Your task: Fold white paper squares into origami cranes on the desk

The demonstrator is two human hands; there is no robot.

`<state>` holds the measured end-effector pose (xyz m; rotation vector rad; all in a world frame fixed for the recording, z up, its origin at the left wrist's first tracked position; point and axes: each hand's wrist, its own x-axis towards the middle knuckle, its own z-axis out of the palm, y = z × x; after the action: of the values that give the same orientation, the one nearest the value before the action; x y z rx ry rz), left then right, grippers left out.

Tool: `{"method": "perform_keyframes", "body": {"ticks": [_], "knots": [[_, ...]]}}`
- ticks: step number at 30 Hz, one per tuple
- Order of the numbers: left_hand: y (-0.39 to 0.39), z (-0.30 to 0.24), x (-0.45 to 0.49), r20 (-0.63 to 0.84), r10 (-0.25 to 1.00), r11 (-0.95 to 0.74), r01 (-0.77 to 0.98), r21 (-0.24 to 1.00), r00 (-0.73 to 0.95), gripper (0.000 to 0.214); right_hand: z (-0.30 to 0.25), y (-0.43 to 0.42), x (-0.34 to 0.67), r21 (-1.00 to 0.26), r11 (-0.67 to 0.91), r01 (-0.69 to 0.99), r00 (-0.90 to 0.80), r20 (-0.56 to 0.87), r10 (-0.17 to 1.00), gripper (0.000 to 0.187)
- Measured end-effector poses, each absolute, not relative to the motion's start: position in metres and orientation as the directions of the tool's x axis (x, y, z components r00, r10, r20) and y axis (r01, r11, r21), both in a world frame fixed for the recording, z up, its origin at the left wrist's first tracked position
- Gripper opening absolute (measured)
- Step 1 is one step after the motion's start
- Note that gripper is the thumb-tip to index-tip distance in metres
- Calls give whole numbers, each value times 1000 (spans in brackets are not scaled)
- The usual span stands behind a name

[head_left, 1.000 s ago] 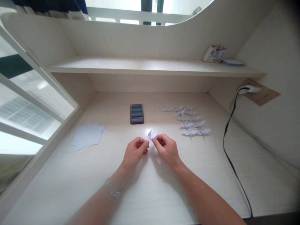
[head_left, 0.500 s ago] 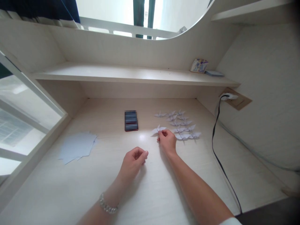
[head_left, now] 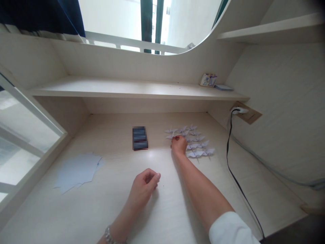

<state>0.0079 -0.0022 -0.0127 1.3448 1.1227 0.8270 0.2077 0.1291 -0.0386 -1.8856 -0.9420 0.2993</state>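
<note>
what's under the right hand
The right hand is at a paper crane, with one wing showing to the left of the fingers. The hand covers much of the crane's other side, and the desk directly beneath it can't be seen.

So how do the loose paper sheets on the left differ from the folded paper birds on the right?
The paper sheets lie flat, while the paper birds are folded into winged shapes. The sheets overlap in one uneven pile; the birds are set out in rough rows. Each bird looks smaller than the top sheet. Both look whitish and share the same desk.
</note>
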Motion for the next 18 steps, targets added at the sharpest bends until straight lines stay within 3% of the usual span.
{"method": "perform_keyframes", "body": {"ticks": [18], "knots": [[-2, -10, 8, -132, 948, 89, 157, 984, 289, 25, -42, 134, 211, -786, -301, 540, 679, 196, 707, 24]]}}
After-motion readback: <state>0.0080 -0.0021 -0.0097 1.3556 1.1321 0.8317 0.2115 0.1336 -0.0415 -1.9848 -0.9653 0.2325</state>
